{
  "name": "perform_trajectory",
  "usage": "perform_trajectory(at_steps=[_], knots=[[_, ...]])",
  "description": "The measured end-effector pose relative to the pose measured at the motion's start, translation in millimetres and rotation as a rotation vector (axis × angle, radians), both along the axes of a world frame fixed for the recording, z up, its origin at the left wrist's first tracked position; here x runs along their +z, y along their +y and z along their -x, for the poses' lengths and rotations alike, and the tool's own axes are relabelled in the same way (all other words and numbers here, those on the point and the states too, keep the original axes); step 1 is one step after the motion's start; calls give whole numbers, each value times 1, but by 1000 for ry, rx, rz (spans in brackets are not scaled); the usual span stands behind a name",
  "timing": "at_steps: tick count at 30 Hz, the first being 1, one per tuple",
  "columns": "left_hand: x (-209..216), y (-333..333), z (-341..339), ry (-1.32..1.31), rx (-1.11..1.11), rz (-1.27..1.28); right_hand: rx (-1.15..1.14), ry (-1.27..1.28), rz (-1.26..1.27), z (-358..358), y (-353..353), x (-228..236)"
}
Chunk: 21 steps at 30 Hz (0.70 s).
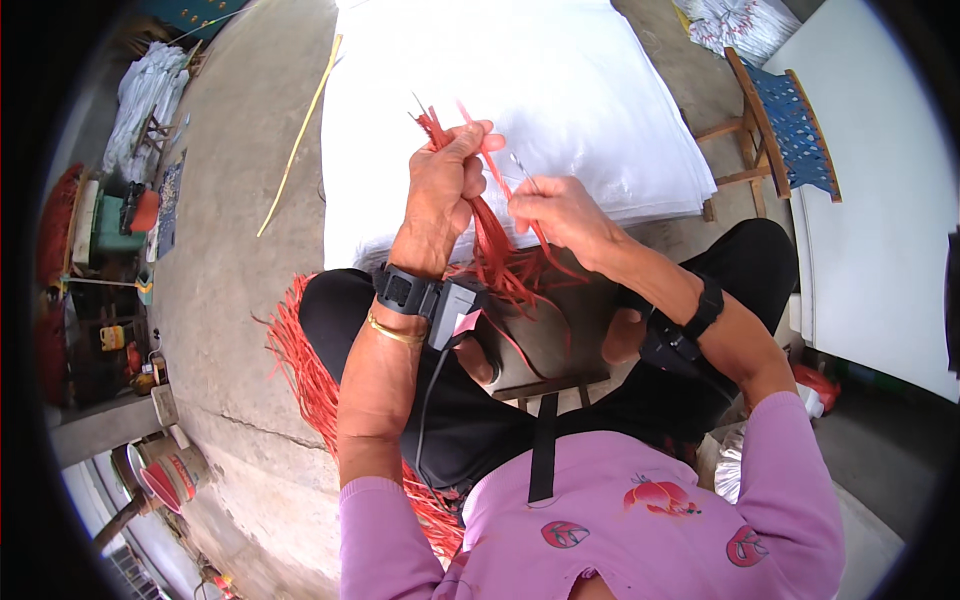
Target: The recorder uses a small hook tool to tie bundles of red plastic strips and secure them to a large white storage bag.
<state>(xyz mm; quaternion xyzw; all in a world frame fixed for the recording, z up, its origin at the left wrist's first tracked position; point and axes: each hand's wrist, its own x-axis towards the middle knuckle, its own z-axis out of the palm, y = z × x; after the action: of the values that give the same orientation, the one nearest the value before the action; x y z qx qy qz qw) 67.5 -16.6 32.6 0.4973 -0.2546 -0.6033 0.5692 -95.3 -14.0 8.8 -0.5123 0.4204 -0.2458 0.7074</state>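
My left hand (pixel 445 180) is closed around a bundle of thin red strips (pixel 490 240). Their short ends stick up above my thumb, and the long ends hang down between my knees. To its right, my right hand (pixel 565 212) pinches a thin metal needle-like tool (pixel 522 170) whose tip points up. A single red strip (pixel 494 170) runs from the fingers of my left hand down to my right fingers. Both hands are held over the near edge of a stack of white sheets (pixel 500 60). What lies inside each grip is partly hidden.
A heap of red strips (pixel 308 365) lies on the floor by my left leg. On the concrete rests a long yellow strip (pixel 300 140). A wooden stool with a blue woven seat (pixel 805 130) stands at the far right, before a white panel (pixel 890 230).
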Motion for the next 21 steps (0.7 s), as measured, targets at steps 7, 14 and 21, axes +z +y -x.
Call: perform_trajectory(at_steps=[7, 14, 21], knots=[[21, -1, -29, 57, 116, 94, 391, 146, 227, 3, 14, 6], [23, 13, 1, -146, -109, 114, -104, 243, 795, 25, -30, 29], [24, 21, 20, -324, -212, 129, -134, 399, 938, 25, -25, 35]])
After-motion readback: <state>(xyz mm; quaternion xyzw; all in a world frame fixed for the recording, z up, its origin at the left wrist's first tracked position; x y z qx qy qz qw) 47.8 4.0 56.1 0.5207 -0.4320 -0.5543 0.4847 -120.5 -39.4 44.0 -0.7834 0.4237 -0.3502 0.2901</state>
